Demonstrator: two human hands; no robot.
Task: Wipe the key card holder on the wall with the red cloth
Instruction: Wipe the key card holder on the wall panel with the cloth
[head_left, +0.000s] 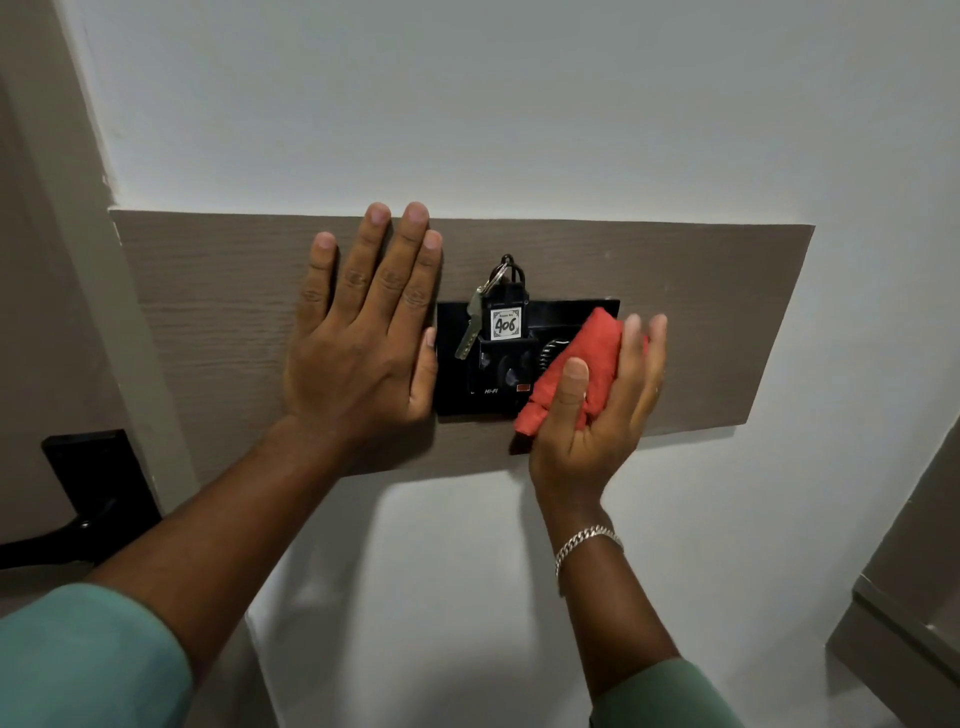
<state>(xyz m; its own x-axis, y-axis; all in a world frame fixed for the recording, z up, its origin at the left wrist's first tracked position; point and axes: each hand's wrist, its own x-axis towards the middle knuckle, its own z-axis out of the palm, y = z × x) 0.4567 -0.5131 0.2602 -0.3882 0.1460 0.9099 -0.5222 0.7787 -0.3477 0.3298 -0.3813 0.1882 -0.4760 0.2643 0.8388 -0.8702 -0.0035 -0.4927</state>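
Wall (519, 104) painted white carries a long grey-brown wood-grain panel (208, 312), and the black plastic key card holder (452, 384) is fixed on this panel, a little right of its middle and close to its lower edge. A black key tag with a white label reading 406 (505, 325) stands upright in the slot of the holder, and a silver metal key (469, 332) hangs from its ring beside the tag, on the left.

The left hand (358, 343) lies flat and open on the panel, fingers spread and pointing up, holding nothing; its thumb side touches the left edge of the holder.

The right hand (597, 405) is closed around the bunched red cloth (576, 364), with the thumb in front and the fingers behind it. The cloth is pressed on the right part of the holder and covers its lower right corner. A silver chain bracelet (587, 540) is on the right wrist. Both arms wear green sleeves (88, 660).

At the left edge of the view there is a black door handle plate (93, 467).
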